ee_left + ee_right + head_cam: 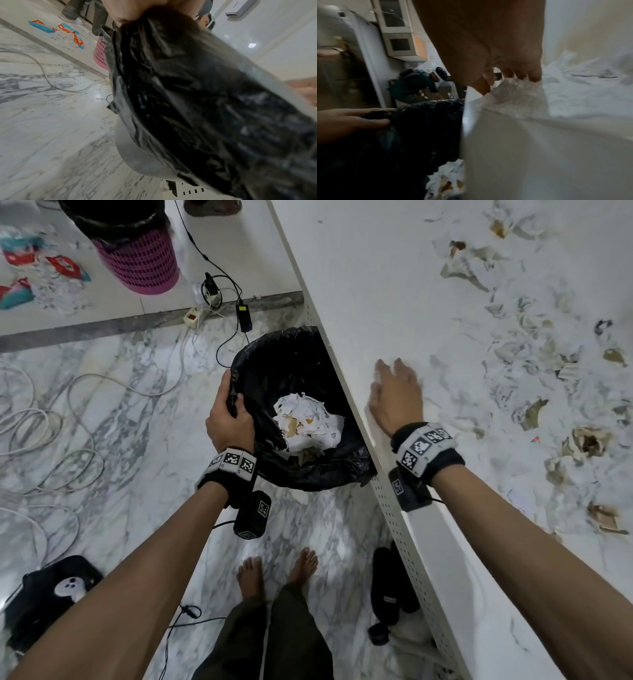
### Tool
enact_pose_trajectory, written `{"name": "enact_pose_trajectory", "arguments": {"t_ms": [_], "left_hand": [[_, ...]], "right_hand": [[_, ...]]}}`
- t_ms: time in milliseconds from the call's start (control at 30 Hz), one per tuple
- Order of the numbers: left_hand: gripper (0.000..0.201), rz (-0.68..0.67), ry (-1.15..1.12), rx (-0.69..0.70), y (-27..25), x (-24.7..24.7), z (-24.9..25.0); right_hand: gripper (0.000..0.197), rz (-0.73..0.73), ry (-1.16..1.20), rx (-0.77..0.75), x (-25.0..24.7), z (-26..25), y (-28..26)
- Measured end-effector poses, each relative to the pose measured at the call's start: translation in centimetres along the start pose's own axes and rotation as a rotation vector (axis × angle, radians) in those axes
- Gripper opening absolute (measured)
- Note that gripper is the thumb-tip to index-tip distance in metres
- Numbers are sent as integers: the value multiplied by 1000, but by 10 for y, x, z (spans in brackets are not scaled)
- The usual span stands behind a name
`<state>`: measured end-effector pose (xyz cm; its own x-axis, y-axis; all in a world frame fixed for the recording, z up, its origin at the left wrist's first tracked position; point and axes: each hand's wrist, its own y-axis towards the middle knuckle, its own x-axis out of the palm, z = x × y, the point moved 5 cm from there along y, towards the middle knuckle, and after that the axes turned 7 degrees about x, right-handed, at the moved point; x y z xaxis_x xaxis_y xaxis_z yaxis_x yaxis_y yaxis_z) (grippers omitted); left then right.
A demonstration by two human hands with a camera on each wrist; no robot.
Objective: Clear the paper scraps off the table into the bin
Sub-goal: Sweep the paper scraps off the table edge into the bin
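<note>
The bin, lined with a black bag, stands on the floor tight against the table's left edge. White and brown paper scraps lie inside it. My left hand grips the bag's rim on the bin's left side. My right hand lies flat on the white table, just right of the edge. In the right wrist view its fingers press on a small heap of white scraps at the table edge above the bin. More scraps are strewn across the table's right half.
A pink basket with a black liner stands on the floor at the far left, with litter beside it. Cables and a power strip cross the marble floor. Black slippers lie under the table. Another person bends over in the background.
</note>
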<state>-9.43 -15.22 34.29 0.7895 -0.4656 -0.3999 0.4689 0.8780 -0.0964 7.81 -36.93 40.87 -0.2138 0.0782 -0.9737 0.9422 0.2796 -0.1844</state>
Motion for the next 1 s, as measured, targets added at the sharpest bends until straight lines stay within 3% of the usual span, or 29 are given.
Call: {"name": "enact_pose_trajectory", "arguments": {"t_ms": [133, 233, 300, 400, 467, 667, 800, 900, 1000], "left_hand": [[46, 1, 9, 5, -4, -1, -1], [46, -3, 15, 30, -5, -2, -1], [47, -4, 10, 57, -5, -3, 0], [47, -5, 2, 58, -5, -2, 0], [47, -7, -3, 50, -4, -2, -1], [47, -19, -9, 44, -5, 0, -4], [46, -18, -8, 56, -6, -1, -3], [46, -20, -13, 60, -6, -1, -4], [46, -22, -15, 60, -7, -1, -5]], "right_hand": [[46, 42, 74, -187, -5, -42, -13], [46, 177, 73, -177, -24, -40, -14], [50, 226, 59, -92, -32, -25, -11], [67, 32, 72, 118, -17, 1, -5], [68, -83, 87, 171, -1, 3, -8], [46, 8, 38, -159, 10, -59, -32], [41, -127, 118, -304, 2, -78, -33], [40, -41, 332, -284, -22, -62, -24], [45, 46, 295, -160, -30, -33, -8]]}}
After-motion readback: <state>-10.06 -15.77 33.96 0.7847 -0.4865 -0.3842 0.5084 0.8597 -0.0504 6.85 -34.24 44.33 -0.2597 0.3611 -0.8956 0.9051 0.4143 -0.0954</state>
